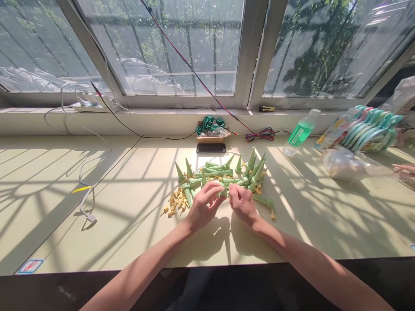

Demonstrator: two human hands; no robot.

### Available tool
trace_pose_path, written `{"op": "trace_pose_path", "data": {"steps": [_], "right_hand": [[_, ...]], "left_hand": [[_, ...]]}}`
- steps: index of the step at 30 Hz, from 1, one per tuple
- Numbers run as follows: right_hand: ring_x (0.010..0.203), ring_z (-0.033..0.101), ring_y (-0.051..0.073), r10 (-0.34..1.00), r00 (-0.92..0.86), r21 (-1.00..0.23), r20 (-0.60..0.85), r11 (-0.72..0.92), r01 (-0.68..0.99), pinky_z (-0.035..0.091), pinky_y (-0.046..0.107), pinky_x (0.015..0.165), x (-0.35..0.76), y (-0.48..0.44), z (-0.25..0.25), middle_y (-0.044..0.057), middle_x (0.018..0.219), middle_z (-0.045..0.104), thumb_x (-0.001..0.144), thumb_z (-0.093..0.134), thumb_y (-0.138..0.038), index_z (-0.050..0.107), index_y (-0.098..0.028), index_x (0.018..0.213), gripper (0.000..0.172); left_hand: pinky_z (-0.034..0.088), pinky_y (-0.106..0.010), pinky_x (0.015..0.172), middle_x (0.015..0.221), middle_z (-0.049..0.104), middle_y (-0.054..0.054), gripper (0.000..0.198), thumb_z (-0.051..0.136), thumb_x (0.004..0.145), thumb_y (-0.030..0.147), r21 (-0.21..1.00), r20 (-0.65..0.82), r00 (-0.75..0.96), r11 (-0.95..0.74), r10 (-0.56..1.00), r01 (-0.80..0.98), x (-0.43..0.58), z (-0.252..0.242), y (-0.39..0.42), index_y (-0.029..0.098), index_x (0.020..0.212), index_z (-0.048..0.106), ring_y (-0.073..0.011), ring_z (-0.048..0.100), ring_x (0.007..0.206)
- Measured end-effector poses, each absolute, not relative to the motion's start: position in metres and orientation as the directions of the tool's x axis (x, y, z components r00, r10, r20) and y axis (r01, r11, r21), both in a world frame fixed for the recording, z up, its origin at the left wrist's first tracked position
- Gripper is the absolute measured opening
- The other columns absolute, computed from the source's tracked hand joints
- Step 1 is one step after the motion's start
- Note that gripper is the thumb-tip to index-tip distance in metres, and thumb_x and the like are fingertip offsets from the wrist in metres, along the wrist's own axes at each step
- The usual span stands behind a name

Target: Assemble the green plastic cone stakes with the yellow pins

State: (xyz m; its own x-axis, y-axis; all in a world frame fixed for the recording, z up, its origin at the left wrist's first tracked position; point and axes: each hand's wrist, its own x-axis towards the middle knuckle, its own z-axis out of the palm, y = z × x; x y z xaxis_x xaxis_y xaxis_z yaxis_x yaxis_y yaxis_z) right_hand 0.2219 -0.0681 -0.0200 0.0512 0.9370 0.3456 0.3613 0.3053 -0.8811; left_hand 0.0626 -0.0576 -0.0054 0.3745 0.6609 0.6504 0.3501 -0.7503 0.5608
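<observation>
My left hand (pixel 204 205) is closed in a pinch round a green plastic watering spike (pixel 223 192), held just above the table. My right hand (pixel 241 204) is curled shut right beside it, its fingertips meeting the near end of the spike. Whatever lies inside the right fingers is hidden. Behind both hands is a pile of more green spikes (pixel 214 172), some standing point up and others lying flat. Small yellow plastic valve pieces (pixel 178 201) are heaped left of my left hand. A green spike with a yellow piece at its end (pixel 264 201) lies right of my right hand.
Beyond the pile lie a black phone (pixel 211 148) and a small box (pixel 212 134) with green material. A green-labelled bottle (pixel 301 132), coiled cable (pixel 260 134) and hangers (pixel 372 127) are rightward. A white cable (pixel 87 203) lies left. Another person's hand (pixel 405 172) shows far right.
</observation>
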Motion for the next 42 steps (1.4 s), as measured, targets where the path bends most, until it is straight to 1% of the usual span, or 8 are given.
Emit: {"op": "trace_pose_path", "data": {"steps": [3, 6, 10, 14, 19, 29, 38, 42], "right_hand": [[0.042, 0.038, 0.011, 0.935, 0.065, -0.903, 0.347, 0.315, 0.291, 0.030, 0.026, 0.043, 0.223, -0.067, -0.023, -0.004, 0.047, 0.041, 0.101, 0.039, -0.048, 0.038, -0.023, 0.063, 0.046], [0.043, 0.039, 0.012, 0.915, 0.099, -0.907, 0.392, 0.366, 0.208, 0.033, 0.026, 0.043, 0.224, -0.066, -0.025, -0.005, 0.051, 0.042, 0.102, 0.039, -0.048, 0.038, -0.024, 0.069, 0.041], [0.044, 0.041, 0.011, 0.889, 0.105, -0.887, 0.446, 0.423, 0.186, 0.034, 0.025, 0.044, 0.227, -0.065, -0.024, -0.005, 0.054, 0.044, 0.102, 0.040, -0.046, 0.039, -0.024, 0.070, 0.039], [0.045, 0.040, 0.010, 0.858, 0.021, -0.847, 0.514, 0.503, 0.172, 0.034, 0.024, 0.045, 0.228, -0.063, -0.026, -0.005, 0.054, 0.043, 0.103, 0.040, -0.043, 0.042, -0.023, 0.072, 0.037], [0.046, 0.041, 0.010, 0.838, -0.056, -0.819, 0.543, 0.543, 0.186, 0.035, 0.024, 0.047, 0.228, -0.063, -0.030, -0.005, 0.055, 0.044, 0.104, 0.039, -0.042, 0.045, -0.022, 0.074, 0.036], [0.045, 0.042, 0.013, 0.890, -0.056, -0.873, 0.452, 0.454, 0.176, 0.035, 0.028, 0.045, 0.227, -0.065, -0.032, -0.003, 0.053, 0.046, 0.103, 0.038, -0.045, 0.042, -0.023, 0.070, 0.039], [0.042, 0.039, 0.013, 0.899, -0.014, -0.875, 0.437, 0.429, 0.225, 0.035, 0.029, 0.042, 0.228, -0.063, -0.028, -0.001, 0.046, 0.044, 0.101, 0.039, -0.048, 0.039, -0.024, 0.059, 0.048], [0.041, 0.038, 0.012, 0.900, -0.015, -0.873, 0.436, 0.427, 0.235, 0.034, 0.027, 0.041, 0.228, -0.062, -0.029, -0.003, 0.044, 0.042, 0.101, 0.038, -0.050, 0.038, -0.024, 0.056, 0.052]], "left_hand": [[0.052, -0.020, 0.052, 0.108, 0.060, -0.008, 0.018, 0.059, 0.094, 0.022, 0.606, 0.632, 0.330, -0.713, 0.701, 0.352, 0.064, -0.004, -0.059, 0.019, 0.112, 0.059, -0.0072, 0.058, 0.063], [0.047, -0.017, 0.044, 0.101, 0.059, -0.006, 0.020, 0.059, 0.094, 0.028, 0.752, 0.543, 0.256, -0.599, 0.800, 0.276, 0.065, -0.002, -0.061, 0.019, 0.112, 0.054, -0.0089, 0.060, 0.062], [0.044, -0.018, 0.043, 0.070, 0.055, 0.000, 0.024, 0.054, 0.097, 0.037, 0.880, 0.415, 0.257, -0.456, 0.873, 0.131, 0.064, 0.001, -0.060, 0.016, 0.087, 0.058, -0.0089, 0.056, 0.051], [0.039, -0.019, 0.038, 0.061, 0.055, 0.000, 0.042, 0.048, 0.098, 0.047, 0.933, 0.307, 0.331, -0.351, 0.892, 0.079, 0.062, 0.003, -0.058, 0.014, 0.074, 0.059, -0.0089, 0.053, 0.045], [0.037, -0.018, 0.039, 0.050, 0.053, 0.002, 0.048, 0.051, 0.097, 0.050, 0.948, 0.220, 0.399, -0.291, 0.890, 0.126, 0.061, 0.003, -0.058, 0.015, 0.065, 0.051, -0.0076, 0.048, 0.039], [0.040, -0.018, 0.037, 0.066, 0.047, 0.003, 0.038, 0.058, 0.094, 0.044, 0.948, 0.254, 0.396, -0.309, 0.882, 0.081, 0.062, 0.001, -0.058, 0.014, 0.072, 0.052, -0.0085, 0.055, 0.046], [0.049, -0.017, 0.046, 0.103, 0.057, -0.008, 0.011, 0.058, 0.094, 0.023, 0.796, 0.464, 0.418, -0.575, 0.781, 0.189, 0.060, -0.003, -0.059, 0.014, 0.092, 0.062, -0.0057, 0.055, 0.059], [0.053, -0.018, 0.051, 0.109, 0.059, -0.010, 0.011, 0.055, 0.095, 0.019, 0.730, 0.519, 0.451, -0.651, 0.726, 0.207, 0.059, -0.004, -0.058, 0.015, 0.101, 0.063, -0.0060, 0.055, 0.062]]}}
